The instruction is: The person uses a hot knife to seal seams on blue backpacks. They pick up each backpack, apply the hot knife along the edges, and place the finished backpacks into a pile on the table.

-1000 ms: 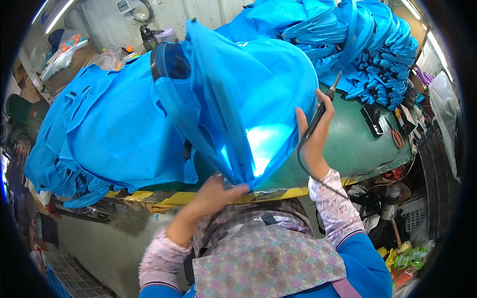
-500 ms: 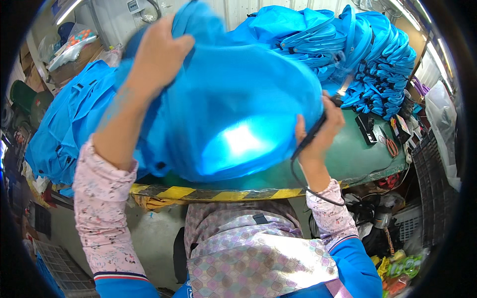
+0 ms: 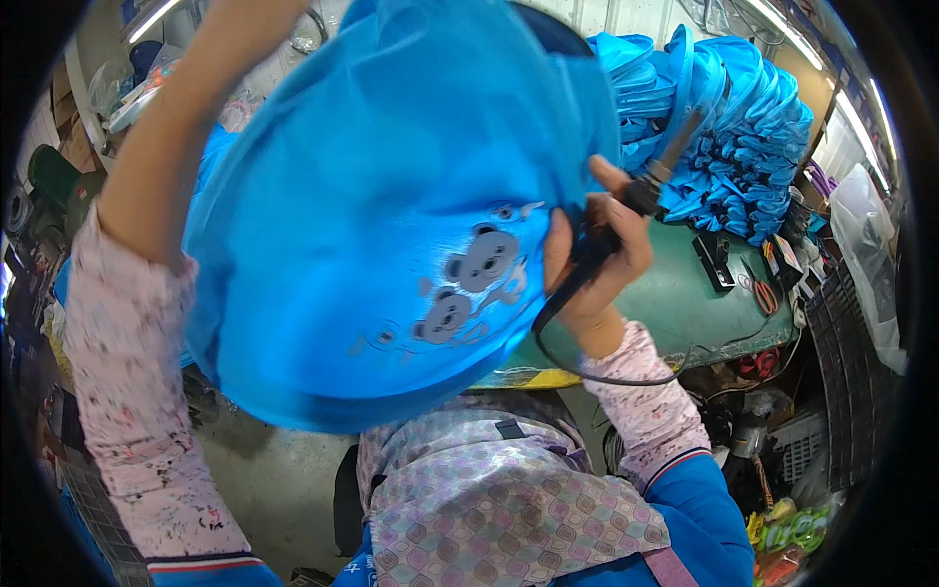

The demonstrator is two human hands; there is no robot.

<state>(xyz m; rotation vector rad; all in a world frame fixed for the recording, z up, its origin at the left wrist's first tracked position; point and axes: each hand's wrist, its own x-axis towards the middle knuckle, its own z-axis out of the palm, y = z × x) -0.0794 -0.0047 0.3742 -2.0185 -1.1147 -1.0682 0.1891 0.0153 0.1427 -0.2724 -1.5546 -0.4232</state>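
A large blue fabric piece [image 3: 323, 225] with a round, hooped rim and printed grey bears hangs in front of me, lifted over the table edge. My right hand [image 3: 606, 254] is closed round a corded soldering iron [image 3: 636, 201], its black handle low and its metal tip pointing up and away to the right. The thumb of that hand lies against the fabric's right edge. At the upper left, my left hand [image 3: 245, 24] is raised beside the top of the fabric; the frame's edge cuts off its fingers, so its grip is hidden.
More blue hooped fabric pieces [image 3: 734, 127] are heaped at the back right of the green table [image 3: 646, 293]. Orange-handled scissors [image 3: 765, 295] and a black holder [image 3: 716, 262] lie to the right. The iron's cord [image 3: 626, 382] loops below my right wrist.
The blue fabric piece has come nearer and turned, so its bear print now shows. My left hand has risen up and left; my right hand has shifted slightly left and down with the soldering iron.
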